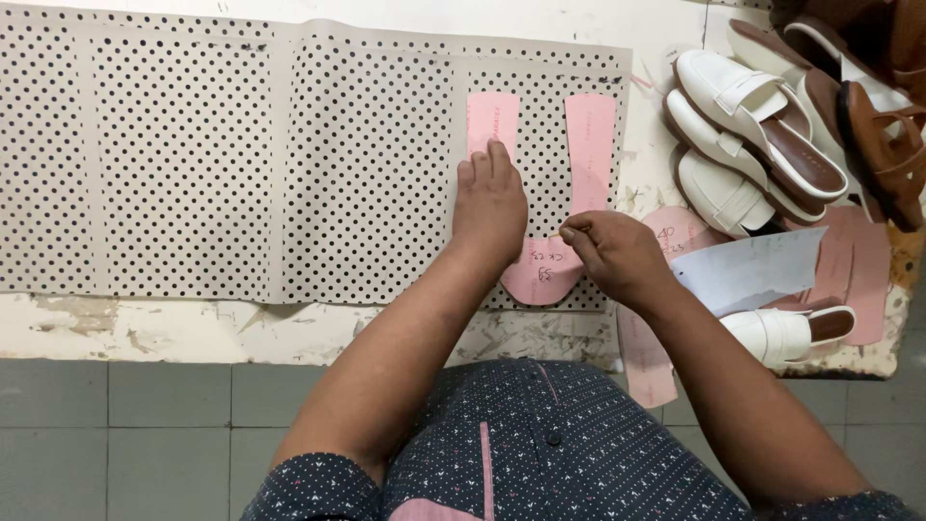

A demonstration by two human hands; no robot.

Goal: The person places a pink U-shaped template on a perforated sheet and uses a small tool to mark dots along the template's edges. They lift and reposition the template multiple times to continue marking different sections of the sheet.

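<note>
Head view: left hand (pixel 490 205) lies flat, palm down, fingers straight & together, pressing on the left arm of a pink U-shaped paper pattern (pixel 588 145); it grips nothing. Right hand (pixel 610 253) is curled, fingers bunched at the pattern's curved base, near edge; can't tell if it pinches the paper or holds a small tool, fingertips are hidden. Pattern sits on the right end of a wide beige sheet w/ black dots (pixel 193 145), arms pointing far, curve near. Sheet covers most of the worn white bench (pixel 174 333), left to centre. Right of the hands: a pale paper sheet (pixel 748 270) over more pink pattern pieces (pixel 854 265), & a pink strip (pixel 644 362) hanging over the near bench edge. Far right: stacked white loafers (pixel 743 106), brown sandals (pixel 883 135) beside them, one more white shoe (pixel 786 333) near the right forearm. Person wears a dark dotted shirt (pixel 521 444); grey tiled floor (pixel 116 434) below.
</note>
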